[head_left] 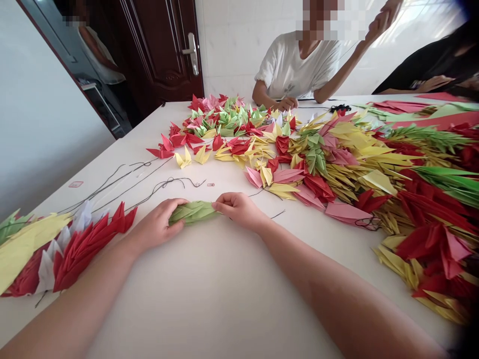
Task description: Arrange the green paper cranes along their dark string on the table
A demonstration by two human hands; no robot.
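A green stack of folded paper cranes [194, 212] lies level just over the white table, stretched between my two hands. My left hand [164, 218] wraps round its left end, thumb in front and fingers behind. At the other end my right hand [239, 208] pinches the tip between thumb and bent fingers. A dark string [277, 214] shows on the table by my right wrist. Beside my left forearm lie red folded paper cranes [93, 249] in a row, with white and yellow ones next to them.
Loose red, yellow and green paper cranes [232, 119] cover the table's far side. A large heap of yellow folded paper [355, 164] spreads along the right. Black strings [164, 184] trail at left. Across the table [224, 299] sits a person in a white shirt [288, 65]; another sits at far right.
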